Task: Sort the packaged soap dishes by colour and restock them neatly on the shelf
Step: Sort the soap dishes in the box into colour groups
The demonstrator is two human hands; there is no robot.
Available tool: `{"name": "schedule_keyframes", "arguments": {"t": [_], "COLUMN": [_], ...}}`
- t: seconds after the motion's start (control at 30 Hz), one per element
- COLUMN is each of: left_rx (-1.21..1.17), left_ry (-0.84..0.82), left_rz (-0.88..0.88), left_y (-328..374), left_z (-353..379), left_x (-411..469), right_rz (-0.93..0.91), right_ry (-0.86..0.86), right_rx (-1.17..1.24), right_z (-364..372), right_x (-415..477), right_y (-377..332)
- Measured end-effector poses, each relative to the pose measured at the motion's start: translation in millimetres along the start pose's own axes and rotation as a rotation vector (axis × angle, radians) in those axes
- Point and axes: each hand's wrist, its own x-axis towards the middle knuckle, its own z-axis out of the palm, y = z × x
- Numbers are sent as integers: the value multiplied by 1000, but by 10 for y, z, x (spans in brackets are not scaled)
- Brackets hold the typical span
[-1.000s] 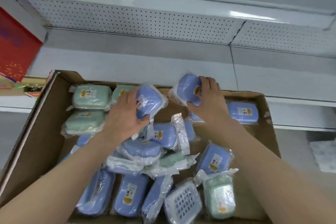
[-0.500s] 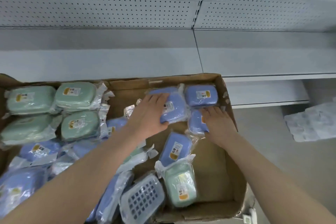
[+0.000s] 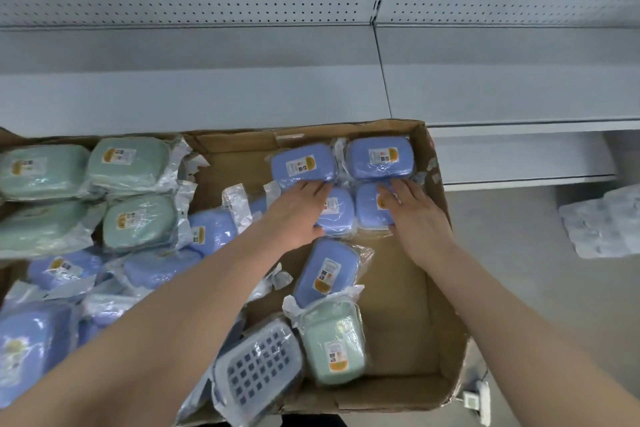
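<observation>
Grey shelf [image 3: 207,97] behind box [image 3: 394,305], left hand [image 3: 294,215], right hand [image 3: 415,215] on blue soap dishes [image 3: 379,158]

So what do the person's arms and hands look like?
The left arm and right arm are bare, no sleeves in view. The left hand and right hand wear no gloves, rings, watch or bracelet that I can see.

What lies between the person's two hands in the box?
Two blue soap dishes, side by side, between the left hand and right hand; head view.
</observation>
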Motion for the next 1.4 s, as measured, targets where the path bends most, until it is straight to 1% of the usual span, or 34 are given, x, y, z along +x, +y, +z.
{"name": "schedule_keyframes", "arguments": {"t": [0.07,0.13,0.17,0.23,0.3,0.37,0.43,0.5,0.57,0.6,0.67,0.73,0.77,0.83,0.93,1.0,1.07,1.17,1.23,1.33,1.4], "left_rx": [18,44,50,27,4,-8,-23,-84,-221,-295,-399,-447,-441,-320,-170,-142,-78,32,31,26,9], "left_ry": [5,44,83,212,361,481,511,444,295,194,21,-45,-77,-138,-168,-197,-274,-417,-458,-475,-513], "left_rz": [-6,3,13,-1,-48,-122,-251,-375,-420,-417,-368,-311,-275,-170,-96,-65,-24,-8,-4,-15,-54], "left_y": [-1,-21,-47,-160,-349,-620,-945,-1265,-1499,-1567,-1639,-1704,-1743,-1796,-1791,-1780,-1777,-1747,-1703,-1676,-1661], "left_z": [17,14,-1,-67,-136,-175,-157,-70,22,51,82,92,96,107,84,0,-86,-155,-194,-221,-172], "left_x": [-50,-146,-217,-405,-673,-991,-1354,-1698,-2003,-2123,-2289,-2356,-2362,-2350,-2289,-2224,-2139,-1982,-1864,-1755,-1724], "right_rz": [-15,-8,5,16,20,-11,-88,-185,-291,-334,-378,-393,-387,-362,-337,-308,-254,-118,-11,151,214], "right_ry": [-13,-78,-110,-148,-116,-39,28,77,104,79,-48,-137,-157,-174,-148,-114,-66,21,57,35,-15], "right_rx": [-22,-39,-54,-65,-15,55,115,172,208,205,136,5,-44,-101,-98,-33,47,156,204,217,191], "right_z": [-30,-114,-173,-306,-441,-564,-628,-640,-631,-621,-576,-488,-448,-413,-487,-623,-789,-1024,-1077,-1007,-928], "right_x": [16,43,56,89,136,215,302,385,453,481,541,600,616,629,638,626,592,490,383,202,118], "right_y": [-11,-51,-77,-162,-335,-618,-998,-1412,-1838,-2035,-2350,-2547,-2613,-2705,-2778,-2751,-2637,-2320,-1995,-1409,-1028]}}
